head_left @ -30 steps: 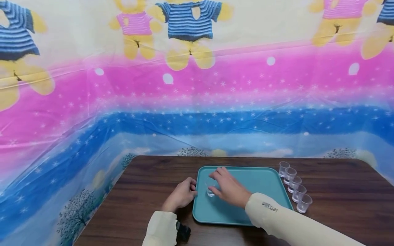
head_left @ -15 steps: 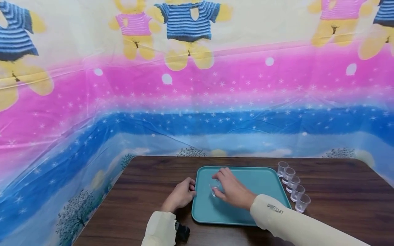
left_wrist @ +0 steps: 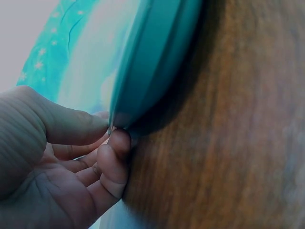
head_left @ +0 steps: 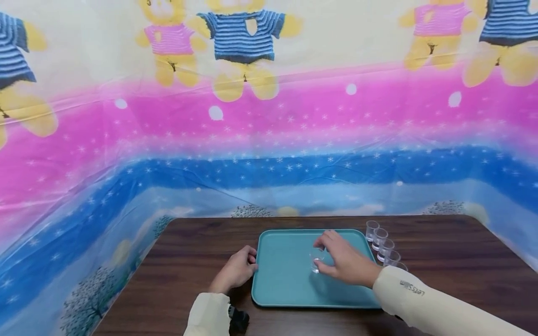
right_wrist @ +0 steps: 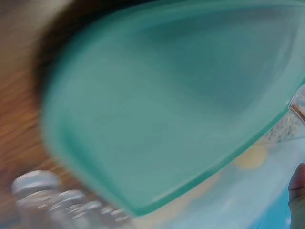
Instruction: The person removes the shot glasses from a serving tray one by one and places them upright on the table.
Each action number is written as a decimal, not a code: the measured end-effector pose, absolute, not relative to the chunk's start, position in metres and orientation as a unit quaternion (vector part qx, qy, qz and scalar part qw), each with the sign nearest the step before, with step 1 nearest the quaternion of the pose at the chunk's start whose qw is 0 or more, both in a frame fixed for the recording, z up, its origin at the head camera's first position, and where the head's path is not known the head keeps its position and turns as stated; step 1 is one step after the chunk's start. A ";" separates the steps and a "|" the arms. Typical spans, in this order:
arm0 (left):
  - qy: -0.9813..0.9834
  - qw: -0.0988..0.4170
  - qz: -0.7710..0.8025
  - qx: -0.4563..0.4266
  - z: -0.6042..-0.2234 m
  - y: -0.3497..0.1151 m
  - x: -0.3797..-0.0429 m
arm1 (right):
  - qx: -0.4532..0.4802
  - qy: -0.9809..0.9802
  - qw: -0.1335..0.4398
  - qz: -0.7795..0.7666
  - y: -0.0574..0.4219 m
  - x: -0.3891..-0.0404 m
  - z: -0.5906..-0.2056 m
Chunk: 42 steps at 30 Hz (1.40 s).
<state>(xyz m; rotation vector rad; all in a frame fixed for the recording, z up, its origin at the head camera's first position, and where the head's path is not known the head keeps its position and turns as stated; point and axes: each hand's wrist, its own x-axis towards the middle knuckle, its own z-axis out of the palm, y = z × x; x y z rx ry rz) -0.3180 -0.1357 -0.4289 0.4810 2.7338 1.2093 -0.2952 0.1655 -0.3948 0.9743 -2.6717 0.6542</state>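
Observation:
A small clear cup [head_left: 316,263] is held between the thumb and fingers of my right hand [head_left: 349,261], over the middle of the teal tray [head_left: 281,284]. The cup casts a faint shadow on the tray below. In the right wrist view, only part of the cup [right_wrist: 299,101] and a fingertip [right_wrist: 298,188] show at the right edge. My left hand [head_left: 238,267] pinches the tray's left rim. The left wrist view has the thumb [left_wrist: 78,125] on top of the rim and fingertips [left_wrist: 120,142] beneath it.
Several clear cups [head_left: 379,238] stand in a row along the tray's right side, the nearest partly hidden by my right sleeve [head_left: 420,294]. All rests on a dark wooden table [head_left: 189,261]. A printed cloth [head_left: 269,177] hangs behind and to the sides.
My right hand has carried the cup rightward, from the tray's left part to its middle. My left hand stays at the rim. The head view has turned slightly right.

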 end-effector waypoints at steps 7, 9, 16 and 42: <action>0.900 0.061 0.401 0.158 -0.431 -0.140 -0.320 | 0.328 -0.913 0.138 0.200 0.196 -0.290 -0.399; 0.899 0.062 0.403 0.161 -0.431 -0.141 -0.320 | 0.325 -0.914 0.140 0.199 0.203 -0.287 -0.400; 0.895 0.062 0.408 0.167 -0.433 -0.144 -0.323 | 0.301 -0.923 0.138 0.194 0.225 -0.280 -0.398; 0.900 0.053 0.413 0.131 -0.433 -0.169 -0.329 | 0.258 -0.920 0.231 0.185 0.284 -0.248 -0.426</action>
